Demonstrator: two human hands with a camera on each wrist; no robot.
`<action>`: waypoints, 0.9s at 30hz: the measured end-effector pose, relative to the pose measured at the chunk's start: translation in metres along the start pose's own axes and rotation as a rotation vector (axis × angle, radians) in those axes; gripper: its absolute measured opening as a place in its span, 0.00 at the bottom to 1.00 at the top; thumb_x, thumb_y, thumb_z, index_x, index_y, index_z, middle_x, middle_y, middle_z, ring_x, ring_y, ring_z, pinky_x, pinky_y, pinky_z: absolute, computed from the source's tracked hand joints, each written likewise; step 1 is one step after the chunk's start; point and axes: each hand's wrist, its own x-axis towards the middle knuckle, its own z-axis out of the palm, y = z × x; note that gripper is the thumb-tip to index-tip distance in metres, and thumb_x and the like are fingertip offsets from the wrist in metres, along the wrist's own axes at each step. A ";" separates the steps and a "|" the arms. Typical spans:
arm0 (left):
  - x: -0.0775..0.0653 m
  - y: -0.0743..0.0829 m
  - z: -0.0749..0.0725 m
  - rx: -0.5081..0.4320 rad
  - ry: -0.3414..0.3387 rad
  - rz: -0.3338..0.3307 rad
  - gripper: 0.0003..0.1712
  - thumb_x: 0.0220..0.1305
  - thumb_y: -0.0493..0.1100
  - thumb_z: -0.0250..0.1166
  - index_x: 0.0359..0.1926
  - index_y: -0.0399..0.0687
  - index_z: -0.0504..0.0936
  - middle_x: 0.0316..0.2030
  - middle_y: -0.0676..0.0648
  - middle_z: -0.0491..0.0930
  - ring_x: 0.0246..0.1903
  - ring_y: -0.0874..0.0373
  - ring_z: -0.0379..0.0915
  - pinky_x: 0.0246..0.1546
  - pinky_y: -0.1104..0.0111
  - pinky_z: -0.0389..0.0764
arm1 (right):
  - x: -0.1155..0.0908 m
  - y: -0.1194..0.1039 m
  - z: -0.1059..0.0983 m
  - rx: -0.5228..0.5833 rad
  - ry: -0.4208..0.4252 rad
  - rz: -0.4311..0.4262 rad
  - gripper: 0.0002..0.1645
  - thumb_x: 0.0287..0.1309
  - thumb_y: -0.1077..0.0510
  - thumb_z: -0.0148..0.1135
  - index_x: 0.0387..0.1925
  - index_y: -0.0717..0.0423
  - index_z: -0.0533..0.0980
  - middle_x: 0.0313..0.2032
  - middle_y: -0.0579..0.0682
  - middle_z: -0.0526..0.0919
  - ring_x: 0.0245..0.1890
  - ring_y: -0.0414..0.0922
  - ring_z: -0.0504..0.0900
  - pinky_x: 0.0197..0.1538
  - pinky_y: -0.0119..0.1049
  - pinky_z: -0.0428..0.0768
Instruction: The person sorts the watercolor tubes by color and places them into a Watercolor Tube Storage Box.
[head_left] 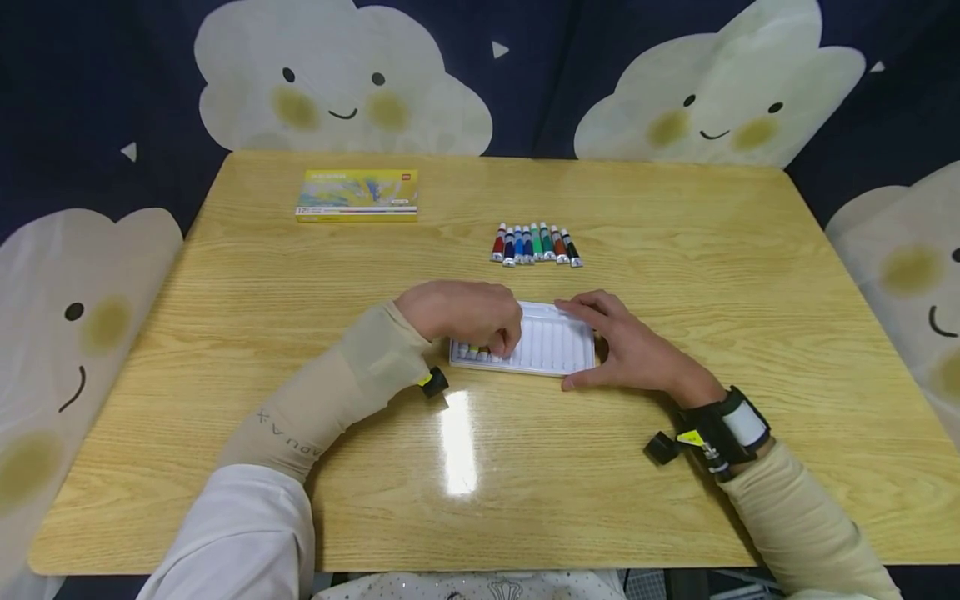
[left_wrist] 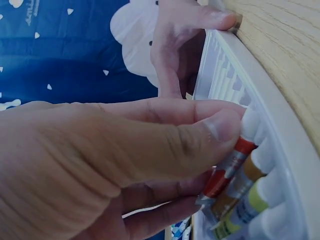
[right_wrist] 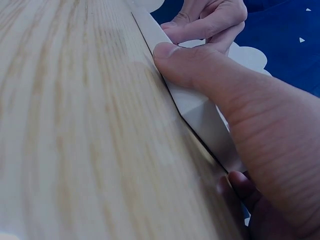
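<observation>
Tube [left_wrist: 225, 172] lies cap-end pinched in left hand [head_left: 467, 310].

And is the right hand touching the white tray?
Touching: the right wrist view shows the right hand with its thumb lying against the white tray.

Left hand [head_left: 467, 315] covers part of the white tray [head_left: 558, 340] and of the red paint tube [left_wrist: 227, 172]. Fine lettering on the yellow box [head_left: 357, 197], near the desk's [head_left: 697, 233] far left corner: illegible. White sleeve [head_left: 236, 525]: cut off by lower picture edge.
</observation>
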 end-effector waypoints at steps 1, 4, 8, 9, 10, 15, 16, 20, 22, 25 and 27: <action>0.000 0.001 0.000 0.002 -0.001 0.000 0.10 0.66 0.37 0.61 0.32 0.54 0.88 0.35 0.55 0.84 0.36 0.61 0.72 0.42 0.70 0.76 | 0.000 0.000 0.000 0.000 0.000 -0.001 0.63 0.32 0.26 0.74 0.72 0.32 0.59 0.68 0.47 0.60 0.66 0.45 0.61 0.59 0.45 0.70; -0.001 0.003 -0.001 0.005 -0.006 -0.001 0.09 0.67 0.39 0.62 0.33 0.54 0.88 0.37 0.55 0.85 0.35 0.62 0.73 0.42 0.70 0.77 | 0.000 0.000 0.000 0.003 0.000 -0.001 0.63 0.33 0.26 0.74 0.72 0.32 0.59 0.68 0.47 0.60 0.66 0.45 0.61 0.59 0.45 0.70; -0.002 0.003 -0.002 -0.002 -0.013 0.001 0.09 0.67 0.42 0.62 0.35 0.54 0.88 0.37 0.55 0.85 0.36 0.63 0.74 0.43 0.70 0.78 | -0.001 -0.001 -0.001 0.008 0.001 0.002 0.63 0.32 0.27 0.75 0.72 0.33 0.59 0.68 0.47 0.60 0.65 0.45 0.61 0.59 0.45 0.70; -0.002 0.002 -0.002 -0.009 -0.014 0.003 0.08 0.67 0.42 0.62 0.35 0.55 0.89 0.38 0.55 0.86 0.36 0.63 0.74 0.43 0.70 0.78 | -0.001 -0.001 0.000 0.009 0.000 0.004 0.63 0.32 0.27 0.75 0.72 0.33 0.59 0.68 0.47 0.60 0.65 0.45 0.61 0.59 0.44 0.71; -0.003 0.001 -0.002 -0.021 -0.017 0.003 0.07 0.66 0.42 0.63 0.35 0.55 0.89 0.37 0.55 0.86 0.36 0.63 0.75 0.44 0.70 0.78 | 0.000 -0.001 0.000 0.012 -0.002 0.005 0.63 0.32 0.27 0.75 0.72 0.33 0.59 0.68 0.46 0.60 0.65 0.44 0.61 0.58 0.44 0.71; -0.003 -0.002 -0.001 -0.050 -0.032 0.005 0.05 0.63 0.45 0.67 0.35 0.57 0.89 0.36 0.57 0.86 0.38 0.64 0.78 0.44 0.71 0.79 | -0.001 -0.001 0.001 0.015 -0.002 -0.001 0.62 0.33 0.27 0.74 0.72 0.33 0.59 0.68 0.46 0.60 0.64 0.44 0.62 0.57 0.43 0.70; -0.003 -0.002 -0.001 -0.050 -0.035 0.002 0.05 0.63 0.45 0.67 0.35 0.57 0.89 0.36 0.57 0.85 0.38 0.65 0.78 0.44 0.71 0.79 | -0.001 0.000 0.001 0.015 0.000 -0.006 0.62 0.34 0.27 0.74 0.72 0.34 0.59 0.67 0.46 0.60 0.63 0.44 0.62 0.57 0.42 0.70; -0.002 0.000 -0.001 -0.025 -0.039 -0.021 0.05 0.63 0.45 0.67 0.36 0.57 0.89 0.37 0.57 0.85 0.38 0.64 0.78 0.44 0.70 0.79 | 0.000 0.000 -0.001 0.008 0.002 -0.019 0.62 0.34 0.27 0.74 0.72 0.36 0.59 0.67 0.47 0.60 0.63 0.44 0.61 0.57 0.43 0.70; -0.001 0.001 -0.001 -0.013 -0.043 -0.031 0.05 0.63 0.45 0.67 0.37 0.57 0.89 0.38 0.57 0.86 0.39 0.64 0.78 0.44 0.70 0.79 | 0.000 0.000 -0.002 0.005 0.001 -0.018 0.62 0.34 0.26 0.74 0.72 0.36 0.59 0.67 0.46 0.60 0.64 0.44 0.61 0.59 0.44 0.70; -0.001 0.002 0.000 0.001 -0.044 -0.024 0.06 0.63 0.45 0.66 0.37 0.56 0.89 0.38 0.57 0.86 0.39 0.64 0.78 0.44 0.70 0.79 | 0.000 0.000 -0.001 0.010 -0.003 -0.008 0.63 0.33 0.26 0.74 0.72 0.35 0.59 0.68 0.46 0.60 0.65 0.45 0.61 0.61 0.45 0.69; 0.000 0.002 0.000 0.004 -0.044 -0.015 0.05 0.63 0.45 0.66 0.37 0.56 0.89 0.38 0.57 0.86 0.38 0.64 0.78 0.44 0.71 0.79 | -0.001 0.000 -0.001 0.012 -0.007 0.002 0.63 0.33 0.26 0.74 0.72 0.34 0.59 0.68 0.47 0.59 0.66 0.45 0.60 0.61 0.46 0.69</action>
